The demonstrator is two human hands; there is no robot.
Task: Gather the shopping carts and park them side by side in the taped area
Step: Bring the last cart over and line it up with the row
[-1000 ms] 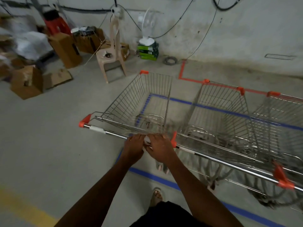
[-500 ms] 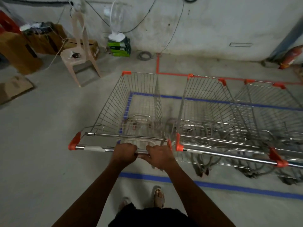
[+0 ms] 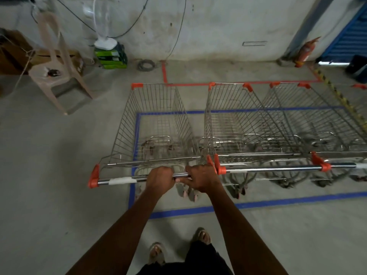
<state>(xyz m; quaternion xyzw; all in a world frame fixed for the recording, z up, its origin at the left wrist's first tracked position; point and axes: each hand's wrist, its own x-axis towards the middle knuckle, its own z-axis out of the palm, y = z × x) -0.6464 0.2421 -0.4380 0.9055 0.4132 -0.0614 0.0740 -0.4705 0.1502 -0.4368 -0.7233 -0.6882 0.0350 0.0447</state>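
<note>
**Operator:** Both hands are gripping the handle bar (image 3: pixel 139 178) of the leftmost cart (image 3: pixel 156 124). Left hand (image 3: pixel 159 178) is wrapping closed around the bar near its middle; right hand (image 3: pixel 201 177) is clamping closed around the bar just beside its right orange end cap (image 3: pixel 209 161).

**Inspector:** What are the baskets holding?

**Operator:** No goods are showing in any basket. Through the wire mesh, only the floor and the blue tape outline (image 3: pixel 258 204) are showing.

**Inspector:** Where is the held cart sitting?

**Operator:** It is standing at the left end of the row, its left side lying over the left edge of the blue outline and its handle end projecting toward the person. Its right side is sitting just beside the second cart (image 3: pixel 234 120); whether the two are touching cannot be told. A third cart (image 3: pixel 309 120) is standing beside the second, all facing the wall (image 3: pixel 218 26).

**Inspector:** Appearance of the held cart?

**Operator:** Silver wire basket, narrowing toward the front, is carrying orange corner caps. A white strip (image 3: pixel 121 180) is wrapping the chrome bar left of the hands. Castors (image 3: pixel 188 192) are showing below the handle.

**Inspector:** Surroundings?

**Operator:** A plastic chair (image 3: pixel 57 70) is standing well apart to the left; red tape (image 3: pixel 228 83) is running along the floor at the carts' front ends.
</note>
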